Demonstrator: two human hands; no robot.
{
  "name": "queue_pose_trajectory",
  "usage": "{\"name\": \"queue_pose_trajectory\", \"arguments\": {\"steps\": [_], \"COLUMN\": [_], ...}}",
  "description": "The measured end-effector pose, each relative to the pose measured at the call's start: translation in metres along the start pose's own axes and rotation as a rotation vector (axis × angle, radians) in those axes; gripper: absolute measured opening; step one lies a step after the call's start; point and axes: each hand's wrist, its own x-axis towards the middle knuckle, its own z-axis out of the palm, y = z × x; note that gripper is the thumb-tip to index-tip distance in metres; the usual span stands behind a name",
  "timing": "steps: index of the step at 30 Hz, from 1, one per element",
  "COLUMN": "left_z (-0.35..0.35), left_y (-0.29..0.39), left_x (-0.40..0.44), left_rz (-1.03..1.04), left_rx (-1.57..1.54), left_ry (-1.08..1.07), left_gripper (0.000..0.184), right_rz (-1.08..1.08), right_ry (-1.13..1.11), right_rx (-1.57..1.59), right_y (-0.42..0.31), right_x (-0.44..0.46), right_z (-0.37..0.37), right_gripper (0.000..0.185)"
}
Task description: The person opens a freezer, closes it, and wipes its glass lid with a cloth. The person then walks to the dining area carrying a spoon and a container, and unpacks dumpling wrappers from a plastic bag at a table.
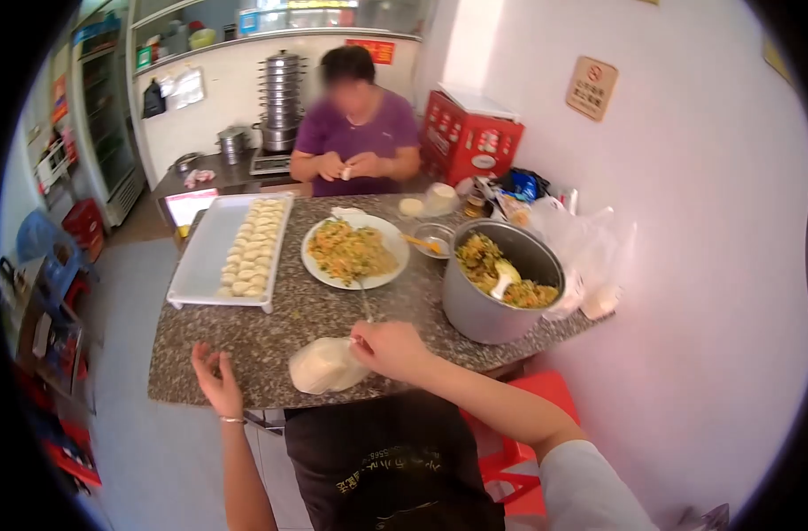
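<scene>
My right hand (391,350) pinches the edge of a clear plastic bag (327,365) at the counter's near edge. Pale, round dough wrappers seem to be inside the bag. To the left of the bag, my left hand (214,379) is raised with its fingers apart and nothing in it. Beyond the bag sits a white plate (399,241) heaped with chopped orange and green filling (346,250). A thin utensil handle (366,303) sticks out from the plate towards me. Rows of folded dumplings (253,250) line the right side of a white tray (205,252).
A deep metal pot (484,311) of filling with a white-handled utensil stands at right. Behind the plate are a small metal bowl (433,240) and another bagged stack (440,198). Across the counter a person (355,133) handles something small. A red stool (532,407) stands at my right.
</scene>
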Motion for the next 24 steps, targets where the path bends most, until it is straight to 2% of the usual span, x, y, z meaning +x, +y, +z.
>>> {"name": "queue_pose_trajectory", "arguments": {"steps": [2,4,6,7,8,10,14,17,19,22,23,24], "left_z": [0.001,0.002,0.000,0.000,0.000,-0.001,0.004,0.006,0.011,0.018,0.024,0.021], "left_y": [-0.004,-0.004,-0.004,-0.007,-0.009,-0.009,-0.011,0.000,0.005,0.019,0.039,0.029], "left_x": [0.000,-0.001,0.000,0.000,0.000,-0.003,-0.002,-0.004,-0.004,-0.004,-0.004,-0.001], "left_rz": [-0.016,-0.008,0.002,0.010,0.013,0.024,0.058,0.093,-0.006,0.014,0.053,0.052], "left_rx": [-0.036,-0.038,-0.035,-0.022,-0.008,0.000,0.074,0.196,0.249,0.358,0.205,0.220], "left_ry": [-0.008,-0.026,-0.038,-0.035,-0.027,-0.029,-0.059,-0.068,-0.050,-0.073,-0.080,-0.082], "left_gripper": [0.047,0.046,0.046,0.045,0.045,0.045,0.044,0.043,0.050,0.045,0.050,0.050], "right_rz": [0.031,0.093,0.211,0.237,0.248,0.402,0.435,0.473,0.475,0.519,0.514,0.508], "right_ry": [0.104,0.116,0.157,0.183,0.192,0.297,0.474,0.494,0.520,0.499,0.455,0.407], "right_rx": [0.164,0.232,0.575,0.560,0.558,0.599,0.758,1.199,1.266,1.322,1.212,1.097], "right_y": [0.006,0.004,0.006,0.017,0.030,0.060,0.101,0.113,0.112,0.109,0.112,0.115], "right_x": [-0.011,-0.028,-0.049,-0.064,-0.078,-0.098,-0.098,-0.078,-0.068,-0.071,-0.073,-0.078], "right_z": [0.009,-0.001,-0.009,-0.005,-0.001,0.012,0.030,0.039,0.039,0.031,0.028,0.025], "right_gripper": [0.012,0.018,0.027,0.035,0.035,0.039,0.044,0.051,0.053,0.055,0.055,0.054]}}
